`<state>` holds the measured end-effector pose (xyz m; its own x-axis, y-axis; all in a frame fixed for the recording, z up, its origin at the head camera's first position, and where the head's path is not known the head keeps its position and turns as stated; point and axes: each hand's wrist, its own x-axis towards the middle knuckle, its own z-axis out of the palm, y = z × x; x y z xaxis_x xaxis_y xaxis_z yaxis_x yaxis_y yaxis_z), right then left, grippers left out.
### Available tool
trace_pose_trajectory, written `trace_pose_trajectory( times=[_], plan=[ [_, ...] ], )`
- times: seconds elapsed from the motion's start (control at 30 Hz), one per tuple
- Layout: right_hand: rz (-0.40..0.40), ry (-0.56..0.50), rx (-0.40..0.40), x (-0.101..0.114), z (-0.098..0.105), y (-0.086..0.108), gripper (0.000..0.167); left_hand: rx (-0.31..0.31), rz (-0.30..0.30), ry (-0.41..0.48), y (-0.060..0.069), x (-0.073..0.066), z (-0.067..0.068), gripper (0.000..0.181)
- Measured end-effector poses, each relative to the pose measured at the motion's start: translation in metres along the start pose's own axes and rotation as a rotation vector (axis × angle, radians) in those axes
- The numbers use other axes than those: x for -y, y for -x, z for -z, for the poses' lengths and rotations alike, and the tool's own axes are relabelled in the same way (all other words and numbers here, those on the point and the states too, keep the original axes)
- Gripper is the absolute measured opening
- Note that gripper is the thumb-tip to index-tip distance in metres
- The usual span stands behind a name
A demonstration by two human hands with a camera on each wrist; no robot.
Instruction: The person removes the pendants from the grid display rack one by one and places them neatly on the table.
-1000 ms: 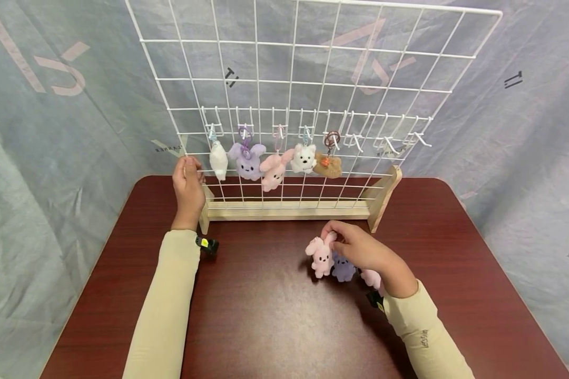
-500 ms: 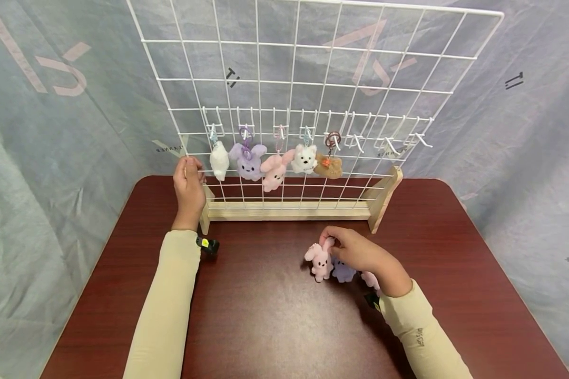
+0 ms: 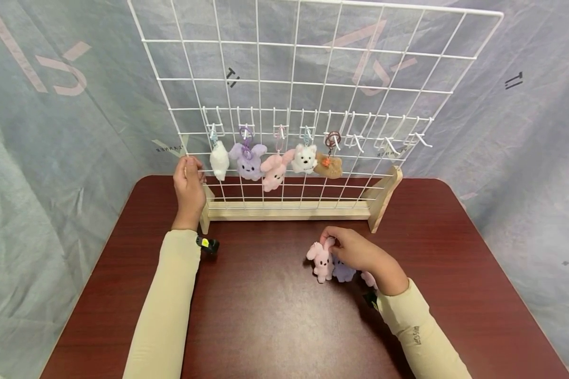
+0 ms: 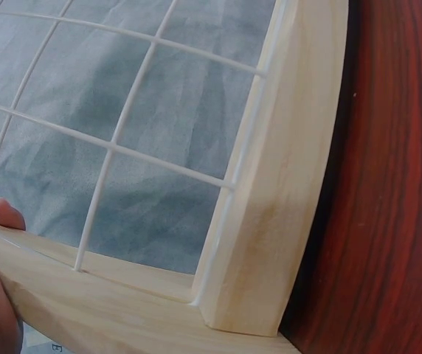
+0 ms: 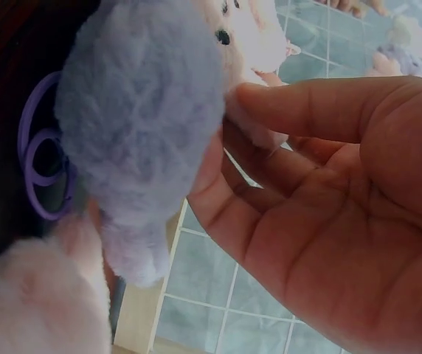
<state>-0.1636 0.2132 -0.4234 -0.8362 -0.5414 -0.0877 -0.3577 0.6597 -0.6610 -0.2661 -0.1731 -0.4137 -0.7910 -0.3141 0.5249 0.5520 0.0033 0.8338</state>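
Right hand (image 3: 362,255): fingers narrowed, thumb against them, pinching the pale pink, long-eared plush rabbit (image 3: 322,261) by one ear. Rabbit upright over the near side of the dark red-brown wood-grain table (image 3: 265,316), in front of the rack; contact of its feet with the table cannot be told. Just beside it, dusky purple fuzzy plush toy (image 3: 344,269), partly behind the fingers; right wrist view shows a glossy purple ring (image 5: 22,136) next to it. Second pale pink plush toy (image 3: 369,279) mostly hidden by the right hand.

Left hand (image 3: 188,184): fingers curled round the left edge of the white wire grid rack (image 3: 292,82), thumb on the near face. Rack stands in a pale wooden base (image 3: 289,213) on the table.

Rack load, left to right, one toy per hook: white elongated plush (image 3: 219,161); lilac big-eared plush (image 3: 248,164); pink long-eared plush (image 3: 274,173), tilted; white bear-like plush (image 3: 305,159); tan-brown plush (image 3: 329,166) on a brown ring (image 3: 333,139). Three more white wire hooks (image 3: 356,142) at right.
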Motion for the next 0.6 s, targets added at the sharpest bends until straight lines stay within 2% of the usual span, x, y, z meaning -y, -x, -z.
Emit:
trace_pose_trajectory(
  times=[0.27, 0.5, 0.6],
  plan=[
    [-0.026, 0.012, 0.011, -0.005, -0.001, -0.002, 0.019, -0.007, -0.007, 0.004, 0.0, 0.001, 0.0, 0.032],
    [-0.045, 0.02, 0.046, -0.009, -0.003, -0.006, 0.017, -0.028, 0.032, -0.019, -0.004, 0.022, 0.005, 0.029],
    [-0.051, 0.019, 0.051, -0.011, -0.003, -0.007, 0.017, -0.031, 0.034, -0.026, -0.006, 0.027, 0.007, 0.03]
  ],
)
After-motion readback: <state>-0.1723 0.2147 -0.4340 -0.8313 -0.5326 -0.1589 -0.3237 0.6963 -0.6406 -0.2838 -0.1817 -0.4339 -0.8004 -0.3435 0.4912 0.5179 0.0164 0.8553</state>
